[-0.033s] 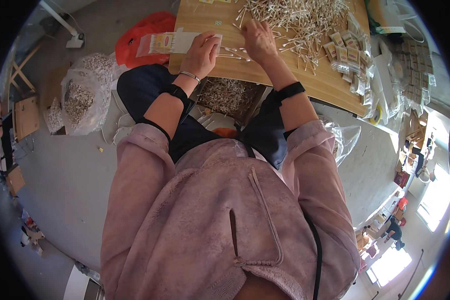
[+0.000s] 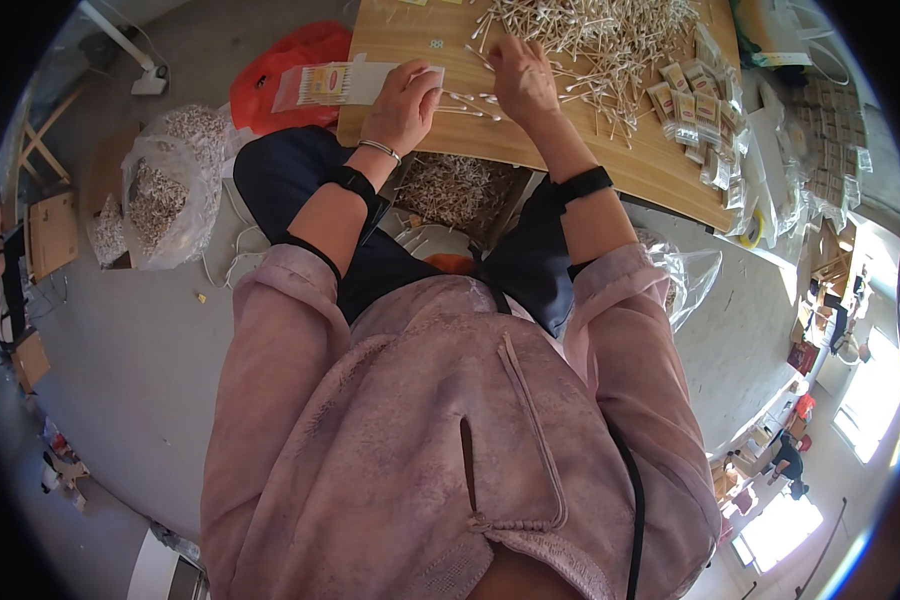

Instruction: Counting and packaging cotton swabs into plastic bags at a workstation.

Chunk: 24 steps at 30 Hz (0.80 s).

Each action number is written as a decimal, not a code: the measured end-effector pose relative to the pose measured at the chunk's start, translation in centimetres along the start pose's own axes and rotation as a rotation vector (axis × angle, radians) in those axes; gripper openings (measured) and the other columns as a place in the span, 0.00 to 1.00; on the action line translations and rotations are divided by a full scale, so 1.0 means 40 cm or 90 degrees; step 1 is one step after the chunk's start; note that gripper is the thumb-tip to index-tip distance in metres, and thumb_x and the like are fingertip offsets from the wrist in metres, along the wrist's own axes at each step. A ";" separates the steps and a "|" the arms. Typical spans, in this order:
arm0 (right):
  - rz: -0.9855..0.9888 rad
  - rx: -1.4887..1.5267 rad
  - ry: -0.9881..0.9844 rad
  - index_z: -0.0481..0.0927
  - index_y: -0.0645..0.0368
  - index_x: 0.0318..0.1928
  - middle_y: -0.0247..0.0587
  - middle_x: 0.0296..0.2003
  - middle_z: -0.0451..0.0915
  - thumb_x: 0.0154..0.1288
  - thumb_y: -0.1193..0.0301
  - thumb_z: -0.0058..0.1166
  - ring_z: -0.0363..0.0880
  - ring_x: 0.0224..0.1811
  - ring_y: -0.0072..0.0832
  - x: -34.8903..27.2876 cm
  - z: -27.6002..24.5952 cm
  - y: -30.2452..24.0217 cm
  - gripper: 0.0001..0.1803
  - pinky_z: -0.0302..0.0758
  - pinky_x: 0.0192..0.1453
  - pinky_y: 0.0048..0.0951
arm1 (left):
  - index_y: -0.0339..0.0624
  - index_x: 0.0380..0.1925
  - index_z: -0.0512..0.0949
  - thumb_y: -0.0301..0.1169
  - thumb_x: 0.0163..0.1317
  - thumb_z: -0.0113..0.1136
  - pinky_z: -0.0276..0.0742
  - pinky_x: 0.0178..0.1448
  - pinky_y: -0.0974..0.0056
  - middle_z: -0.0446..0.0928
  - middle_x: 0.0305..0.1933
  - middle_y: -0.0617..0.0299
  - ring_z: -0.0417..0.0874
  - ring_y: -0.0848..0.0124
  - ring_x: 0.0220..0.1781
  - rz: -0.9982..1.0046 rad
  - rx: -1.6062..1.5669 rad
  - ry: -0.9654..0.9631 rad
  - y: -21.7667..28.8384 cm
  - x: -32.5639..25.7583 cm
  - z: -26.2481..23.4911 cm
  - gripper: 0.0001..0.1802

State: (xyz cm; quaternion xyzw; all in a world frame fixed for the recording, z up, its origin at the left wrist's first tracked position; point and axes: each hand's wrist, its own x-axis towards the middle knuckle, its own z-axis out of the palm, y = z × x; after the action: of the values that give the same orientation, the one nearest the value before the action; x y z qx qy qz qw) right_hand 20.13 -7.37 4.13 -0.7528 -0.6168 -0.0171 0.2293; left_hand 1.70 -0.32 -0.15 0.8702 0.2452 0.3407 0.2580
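My left hand is curled at the table's near edge, closed around the stick ends of a few cotton swabs that point right. A white card strip lies just left of these fingers. It adjoins a clear packet of cotton swabs with a yellow label. My right hand is at the near left side of a big heap of loose cotton swabs. Its fingers are bent inward, and whatever they pinch is hidden.
Filled small packets are piled on the table's right side. A red plastic bag is at its left. An open drawer or box of swabs sits below the edge. Clear bags of swabs stand on the floor at left.
My right hand has shifted slightly to the right and toward me. The left hand stays almost in place.
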 end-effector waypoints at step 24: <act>0.127 0.104 -0.106 0.76 0.60 0.35 0.47 0.38 0.75 0.61 0.68 0.51 0.73 0.47 0.44 -0.224 -0.075 -0.053 0.08 0.72 0.50 0.43 | 0.38 0.35 0.71 0.27 0.61 0.54 0.70 0.57 0.56 0.70 0.50 0.53 0.71 0.54 0.55 -0.031 -0.001 0.025 -0.008 0.012 0.000 0.05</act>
State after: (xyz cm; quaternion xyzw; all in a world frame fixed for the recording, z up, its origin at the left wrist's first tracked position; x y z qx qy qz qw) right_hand 16.78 -16.42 4.72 -0.7878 -0.5555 0.1185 0.2380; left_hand 1.92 0.21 -0.13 0.8569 0.2710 0.3513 0.2625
